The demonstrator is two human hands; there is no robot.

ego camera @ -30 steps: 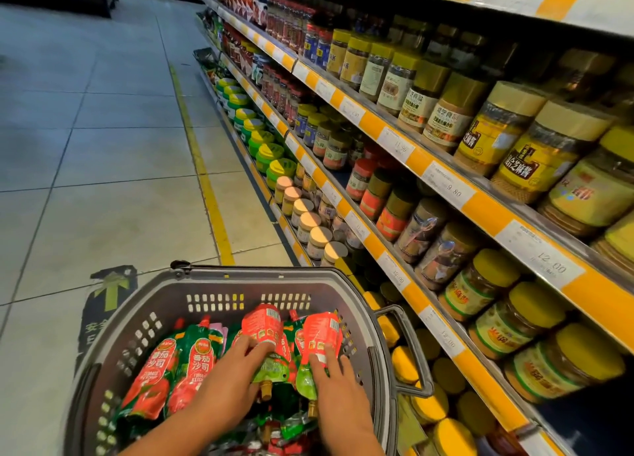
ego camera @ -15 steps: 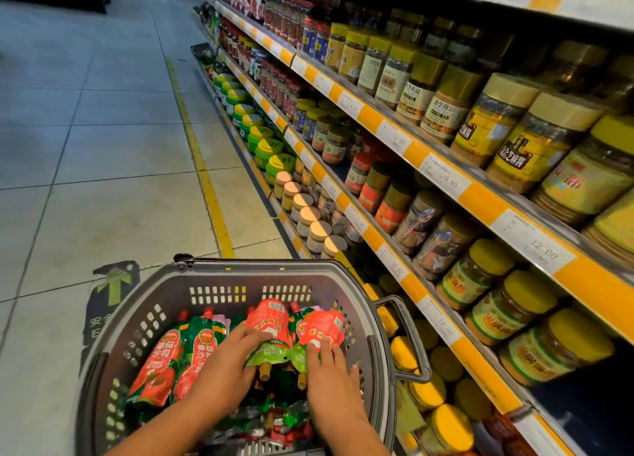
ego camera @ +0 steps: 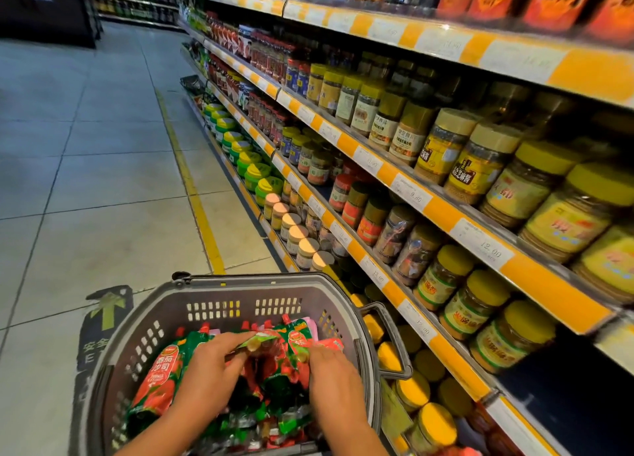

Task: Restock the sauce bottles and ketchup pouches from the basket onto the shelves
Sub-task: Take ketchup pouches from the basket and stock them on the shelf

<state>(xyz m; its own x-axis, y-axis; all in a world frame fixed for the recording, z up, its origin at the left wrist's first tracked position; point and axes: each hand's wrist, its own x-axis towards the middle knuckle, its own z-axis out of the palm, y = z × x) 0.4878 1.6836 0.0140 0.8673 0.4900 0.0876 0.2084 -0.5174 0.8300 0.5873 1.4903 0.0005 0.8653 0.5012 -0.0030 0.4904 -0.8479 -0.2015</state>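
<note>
Both forearms are reaching forward and down, left hand (ego camera: 209, 370) and right hand (ego camera: 334, 375) side by side, fingers curling downward.

Two bare forearms, left hand (ego camera: 206, 370), right hand (ego camera: 334, 375), no sleeves.

The ketchup pouch (ego camera: 158, 380) lying at the left side of the basket (ego camera: 240, 284) carries white Chinese characters — 番茄沙司 — on its red face, with a smaller line beneath too blurred to read. On the shelves' yellow front edge, white price tags (ego camera: 411, 192) read 9.00 on the middle shelf and, further right on the same edge, 12.00 (ego camera: 491, 247). One shelf lower, a tag (ego camera: 378, 276) seems to read 12.00. A yellow-lidded jar (ego camera: 468, 167) bears a dark label with 芝麻酱 legible. On the floor beside the basket's left rim, a dark sticker (ego camera: 103, 322) shows a green arrow and 安全.
</note>
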